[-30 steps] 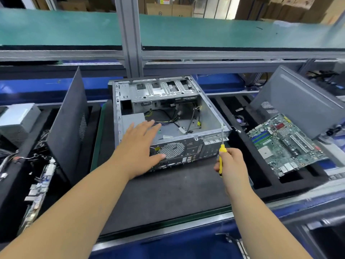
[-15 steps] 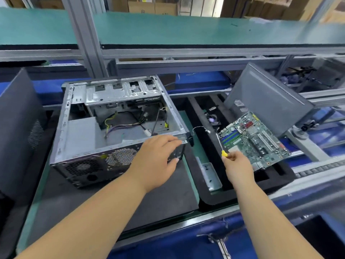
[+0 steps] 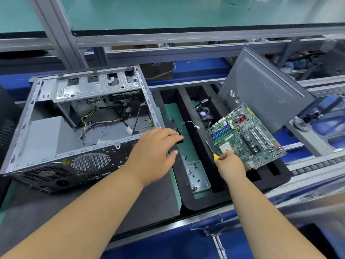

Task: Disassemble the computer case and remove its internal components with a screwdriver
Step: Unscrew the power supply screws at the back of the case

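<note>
The open grey computer case (image 3: pixel 46 131) lies on its side on a dark mat, with loose cables (image 3: pixel 97 124) inside. My left hand (image 3: pixel 155 156) is just right of the case's near right corner, over the black foam tray (image 3: pixel 197 200). It pinches a small black part (image 3: pixel 179 137) with a thin grey wire (image 3: pixel 187 124) trailing from it. My right hand (image 3: pixel 231 167) grips a yellow-handled screwdriver (image 3: pixel 210 148), its shaft pointing up and left, at the near edge of the removed green motherboard (image 3: pixel 246 135).
A small metal dish of screws (image 3: pixel 198 174) sits in the foam tray's near slot. A cooler fan (image 3: pixel 204 114) lies in a far slot. The grey side panel (image 3: pixel 265 90) leans behind the motherboard. An aluminium frame post (image 3: pixel 59 34) rises behind the case.
My left hand has moved right, from the case's rear panel to over the foam tray, carrying the small black part and its wire. My right hand stays by the motherboard.
</note>
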### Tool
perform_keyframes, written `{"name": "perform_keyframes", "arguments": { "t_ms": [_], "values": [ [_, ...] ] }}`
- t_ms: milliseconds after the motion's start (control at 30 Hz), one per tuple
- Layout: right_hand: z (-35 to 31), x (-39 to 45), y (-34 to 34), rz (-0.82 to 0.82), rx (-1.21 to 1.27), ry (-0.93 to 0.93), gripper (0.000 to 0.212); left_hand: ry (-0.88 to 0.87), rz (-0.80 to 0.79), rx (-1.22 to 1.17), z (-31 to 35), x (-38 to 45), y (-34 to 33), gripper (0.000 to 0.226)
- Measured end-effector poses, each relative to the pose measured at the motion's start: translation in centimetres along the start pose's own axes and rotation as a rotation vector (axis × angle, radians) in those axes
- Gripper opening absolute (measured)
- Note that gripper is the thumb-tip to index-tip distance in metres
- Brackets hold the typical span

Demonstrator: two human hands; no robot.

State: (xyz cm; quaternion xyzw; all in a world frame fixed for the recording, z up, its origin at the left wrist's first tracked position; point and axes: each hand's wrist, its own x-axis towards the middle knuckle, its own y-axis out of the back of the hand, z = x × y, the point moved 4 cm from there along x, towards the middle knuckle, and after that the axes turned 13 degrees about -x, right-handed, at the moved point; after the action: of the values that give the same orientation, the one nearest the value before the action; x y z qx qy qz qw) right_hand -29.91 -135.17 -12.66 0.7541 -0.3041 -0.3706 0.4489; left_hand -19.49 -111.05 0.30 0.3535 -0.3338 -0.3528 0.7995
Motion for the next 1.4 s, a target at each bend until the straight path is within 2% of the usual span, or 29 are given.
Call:
{"name": "perform_keyframes", "arguments": {
  "t_ms": [233, 467, 600, 767, 900, 1067, 1200, 1300, 1400],
  "values": [
    [0.0, 0.1, 0.2, 0.034, -0.053, 0.019, 0.018, 0.001, 0.008, 0.005, 0.3, 0.6, 0.1, 0.037],
    [0.0, 0.2, 0.4, 0.001, -0.044, 0.010, 0.022, -0.014, 0.031, 0.005, 0.3, 0.4, 0.2, 0.035],
    [-1.1, -0.4, 2.1, 0.070, 0.062, 0.030, 0.022, -0.019, 0.032, 0.005, 0.4, 0.2, 0.8, 0.036],
    [-7.0, -3.3, 6.9, 0.323, 0.382, 0.271, 0.026, -0.025, 0.109, -0.001, -0.1, -1.2, 3.8, 0.035],
    [-14.1, -6.7, 9.6, 0.402, 0.473, 0.520, 0.023, 0.032, 0.204, 0.027, -2.1, -3.4, 7.9, 0.037],
    [-22.2, -11.5, 7.8, 0.338, 0.449, 0.762, 0.021, 0.172, 0.309, 0.050, -6.2, -7.9, 12.7, 0.037],
    [-26.8, -14.9, 3.9, 0.229, 0.415, 0.874, 0.024, 0.291, 0.360, 0.022, -9.6, -11.9, 15.5, 0.034],
    [-29.3, -17.1, 1.0, 0.158, 0.361, 0.928, 0.017, 0.368, 0.324, 0.046, -11.9, -14.7, 16.9, 0.038],
    [-31.7, -19.2, -1.4, 0.063, 0.262, 1.004, 0.020, 0.429, 0.217, 0.051, -14.1, -16.8, 17.7, 0.058]
  ]
}}
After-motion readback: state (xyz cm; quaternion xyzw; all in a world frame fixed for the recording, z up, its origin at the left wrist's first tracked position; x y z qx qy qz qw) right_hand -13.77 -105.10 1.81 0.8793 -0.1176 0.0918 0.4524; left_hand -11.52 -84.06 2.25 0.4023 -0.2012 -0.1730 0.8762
